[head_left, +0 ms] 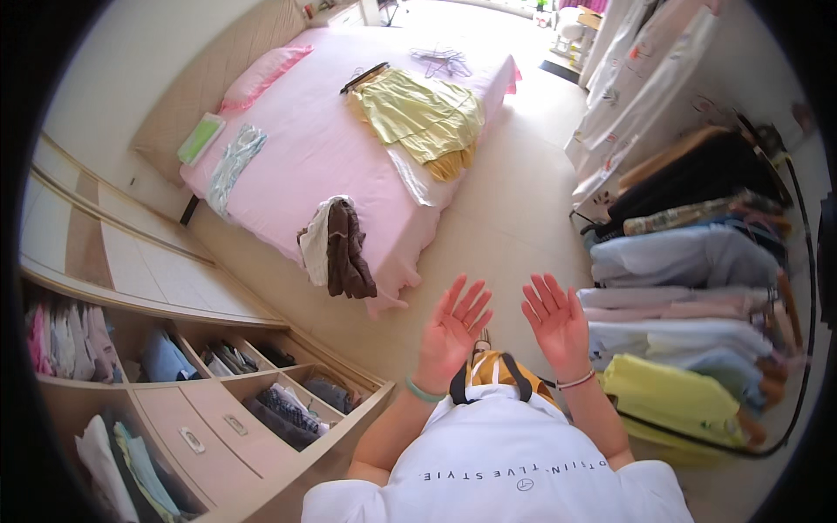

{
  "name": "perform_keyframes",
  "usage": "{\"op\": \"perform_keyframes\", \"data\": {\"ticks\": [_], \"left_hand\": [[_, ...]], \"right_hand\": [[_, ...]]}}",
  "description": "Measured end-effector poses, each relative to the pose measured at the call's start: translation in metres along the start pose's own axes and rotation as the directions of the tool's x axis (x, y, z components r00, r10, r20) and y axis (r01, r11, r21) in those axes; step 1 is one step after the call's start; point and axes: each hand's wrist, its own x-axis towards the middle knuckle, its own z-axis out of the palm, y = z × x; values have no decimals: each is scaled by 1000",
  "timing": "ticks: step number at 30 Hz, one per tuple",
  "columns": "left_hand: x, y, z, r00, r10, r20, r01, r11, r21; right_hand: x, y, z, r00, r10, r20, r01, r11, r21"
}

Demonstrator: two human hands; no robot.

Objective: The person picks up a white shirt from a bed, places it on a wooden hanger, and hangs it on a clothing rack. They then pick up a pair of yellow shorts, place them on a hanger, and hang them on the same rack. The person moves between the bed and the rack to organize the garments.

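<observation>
Both my hands are raised in front of me, palms up, with nothing in them. My left hand (455, 338) has its fingers spread, and a green bangle circles that wrist. Level with it, my right hand (556, 324) is also spread, a thin pale bracelet on its wrist. Closest to the right hand is a rack of hanging clothes (680, 301), with a yellow garment (670, 388) at its near end. Beyond my left hand, a dark brown and white garment (336, 248) hangs over the corner of the bed.
The pink-covered bed (296, 148) holds yellow-green clothing (418, 113), wire hangers (442, 61), a pink pillow (261, 77) and a pale patterned cloth (234, 170). At left stands an open wardrobe (209, 427) with folded clothes in compartments. White curtains (641, 87) hang behind the rack.
</observation>
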Motion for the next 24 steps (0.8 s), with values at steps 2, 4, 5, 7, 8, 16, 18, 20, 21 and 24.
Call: {"op": "perform_keyframes", "data": {"ticks": [2, 4, 5, 7, 8, 16, 18, 20, 21, 24], "left_hand": [[35, 27, 10, 995, 89, -33, -89, 996, 10], [66, 48, 11, 982, 156, -108, -158, 987, -12], [84, 58, 11, 972, 190, -140, -194, 981, -20], [115, 76, 0, 957, 219, -192, -239, 967, -89], [133, 84, -3, 951, 226, -212, -254, 960, -115], [334, 203, 22, 959, 245, -145, -269, 946, -180], [383, 234, 46, 960, 252, -125, -271, 948, -170], [419, 264, 61, 965, 240, -107, -254, 957, -142], [436, 275, 65, 968, 224, -114, -239, 961, -138], [484, 307, 69, 967, 212, -142, -231, 963, -137]], "right_hand": [[58, -8, 19, 994, 94, 51, -92, 995, -36], [110, -11, 30, 979, 183, 94, -178, 982, -59], [137, -11, 37, 967, 225, 120, -218, 973, -73], [186, -7, 50, 950, 301, 83, -294, 952, -85], [211, -7, 54, 942, 327, 68, -321, 943, -86], [417, -40, 120, 946, 325, -4, -323, 936, -139], [470, -54, 143, 954, 292, 62, -282, 949, -140], [513, -54, 166, 962, 262, 78, -253, 962, -107], [535, -56, 184, 966, 248, 71, -239, 965, -111], [597, -52, 201, 959, 272, 79, -266, 960, -83]]}}
